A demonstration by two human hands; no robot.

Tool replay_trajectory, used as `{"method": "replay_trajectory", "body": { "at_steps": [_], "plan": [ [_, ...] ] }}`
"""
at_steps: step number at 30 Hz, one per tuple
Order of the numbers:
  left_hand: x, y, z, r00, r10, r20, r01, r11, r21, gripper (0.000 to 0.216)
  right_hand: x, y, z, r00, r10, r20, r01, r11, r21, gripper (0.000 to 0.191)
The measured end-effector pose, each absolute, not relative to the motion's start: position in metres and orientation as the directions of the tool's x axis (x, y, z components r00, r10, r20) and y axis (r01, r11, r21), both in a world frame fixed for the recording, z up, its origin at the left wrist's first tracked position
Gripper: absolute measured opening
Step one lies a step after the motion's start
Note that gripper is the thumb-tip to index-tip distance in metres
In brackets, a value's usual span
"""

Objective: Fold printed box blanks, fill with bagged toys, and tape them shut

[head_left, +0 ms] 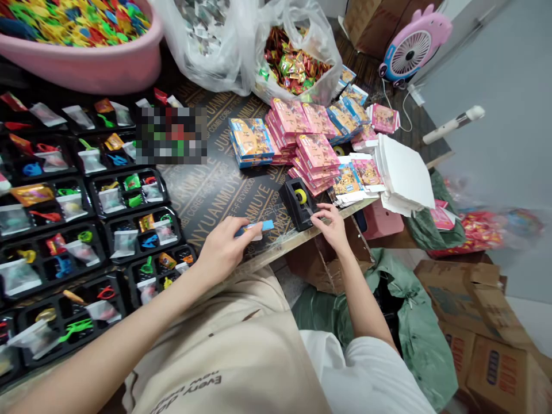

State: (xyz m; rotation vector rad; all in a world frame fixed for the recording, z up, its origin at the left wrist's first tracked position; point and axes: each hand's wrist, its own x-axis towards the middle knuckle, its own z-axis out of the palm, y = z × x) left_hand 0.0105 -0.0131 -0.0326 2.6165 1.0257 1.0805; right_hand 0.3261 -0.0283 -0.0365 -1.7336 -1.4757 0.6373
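Observation:
My left hand is closed around a small blue box near the table's front edge; most of the box is hidden by the fingers. To its right stands a black tape dispenser with a yellow-cored roll of tape. At the dispenser's cutting end, my right hand pinches a short piece of tape, with the other fingers spread. Behind the dispenser are stacked pink boxes and blue boxes with printed pictures.
Black compartment trays with small toys and packets cover the left side. A pink tub and plastic bags stand at the back. Flat white cartons lie at the right edge, with a fan beyond. Cardboard boxes sit below right.

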Motion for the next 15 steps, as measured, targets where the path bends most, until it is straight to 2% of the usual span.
{"method": "replay_trajectory", "body": {
  "at_steps": [5,7,11,15],
  "plan": [
    [0.014,-0.016,-0.034,0.479,0.617,0.624,0.595,-0.751,0.287,0.024,0.313,-0.038,-0.033,0.354,0.913,0.202,0.547,-0.027,-0.837,0.012],
    [0.014,-0.015,-0.033,0.461,0.618,0.637,0.596,-0.747,0.293,0.027,0.313,-0.046,-0.039,0.439,0.883,0.168,0.453,-0.056,-0.890,0.014],
    [0.014,-0.013,-0.037,0.454,0.631,0.630,0.557,-0.752,0.352,0.033,0.313,-0.060,-0.058,0.557,0.831,0.008,0.238,-0.150,-0.960,0.019],
    [0.014,-0.012,-0.041,0.460,0.637,0.619,0.555,-0.750,0.359,0.032,0.316,-0.060,-0.072,0.561,0.827,-0.045,0.225,-0.205,-0.953,0.020]
  ]
}}
